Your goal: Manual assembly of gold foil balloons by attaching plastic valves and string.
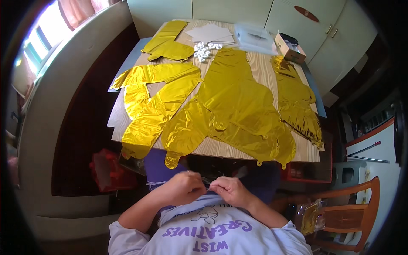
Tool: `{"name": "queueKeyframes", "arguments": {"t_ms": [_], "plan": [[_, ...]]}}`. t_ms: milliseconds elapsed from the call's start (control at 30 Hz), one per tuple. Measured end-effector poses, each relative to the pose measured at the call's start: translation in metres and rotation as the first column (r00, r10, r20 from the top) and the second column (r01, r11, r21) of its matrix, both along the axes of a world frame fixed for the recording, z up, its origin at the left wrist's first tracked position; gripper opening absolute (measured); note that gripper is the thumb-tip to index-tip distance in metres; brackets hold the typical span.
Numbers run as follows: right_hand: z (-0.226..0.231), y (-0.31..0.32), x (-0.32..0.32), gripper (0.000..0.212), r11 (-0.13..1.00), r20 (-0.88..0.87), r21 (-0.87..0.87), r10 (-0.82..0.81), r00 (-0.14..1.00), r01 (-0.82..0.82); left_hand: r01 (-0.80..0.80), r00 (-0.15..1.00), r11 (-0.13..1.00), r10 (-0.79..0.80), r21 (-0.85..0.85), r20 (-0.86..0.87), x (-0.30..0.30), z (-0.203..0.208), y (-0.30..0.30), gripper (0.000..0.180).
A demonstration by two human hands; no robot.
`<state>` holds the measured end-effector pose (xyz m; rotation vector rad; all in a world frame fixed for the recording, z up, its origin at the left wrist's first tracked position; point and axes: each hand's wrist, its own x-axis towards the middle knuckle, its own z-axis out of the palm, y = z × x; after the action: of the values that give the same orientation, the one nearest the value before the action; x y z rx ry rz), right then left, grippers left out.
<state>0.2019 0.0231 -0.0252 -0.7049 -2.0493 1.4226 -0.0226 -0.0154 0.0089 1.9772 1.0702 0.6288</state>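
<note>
Over my lap, just off the table's near edge, my left hand [185,187] is closed in a fist. Thin white string [155,184] trails out to its left, and a strand spans the small gap between my hands. My right hand [230,192] pinches the string close beside the left one. Flat gold foil balloons lie on the table ahead: a large one [240,93] in the middle, an angular one [148,102] to its left, a smaller one [172,46] at far left and a crinkled one [295,95] at right.
Small white rolls [204,52] sit behind the balloons on the wooden table [225,148]. Farther back are white sheets [211,33], a clear plastic container [255,39] and a cardboard box [290,48]. A wooden chair [369,212] stands at right; a red bag [109,170] is low at left.
</note>
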Motion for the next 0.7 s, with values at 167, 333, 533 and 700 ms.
{"name": "queueKeyframes", "arguments": {"t_ms": [167,333,533,700], "plan": [[-0.004,-0.001,0.001,0.009,0.997,0.065,0.074,0.009,0.998,-0.014,0.022,0.680,0.827,0.400,-0.562,0.615,0.014,-0.003,-0.001,0.013],[0.008,-0.004,-0.006,0.006,0.912,-0.047,0.406,0.077,0.996,-0.052,-0.454,0.887,0.829,0.384,0.326,0.258,0.021,-0.014,0.015,0.011],[0.016,0.022,0.006,0.007,0.965,-0.010,0.221,-0.141,0.990,0.139,-0.053,0.932,0.994,0.013,0.100,0.363,0.016,-0.018,-0.011,0.012],[0.011,0.000,-0.006,0.009,0.942,-0.051,0.280,0.209,0.977,-0.186,-0.430,0.882,0.871,0.349,0.237,0.316,0.016,-0.004,0.005,0.014]]}}
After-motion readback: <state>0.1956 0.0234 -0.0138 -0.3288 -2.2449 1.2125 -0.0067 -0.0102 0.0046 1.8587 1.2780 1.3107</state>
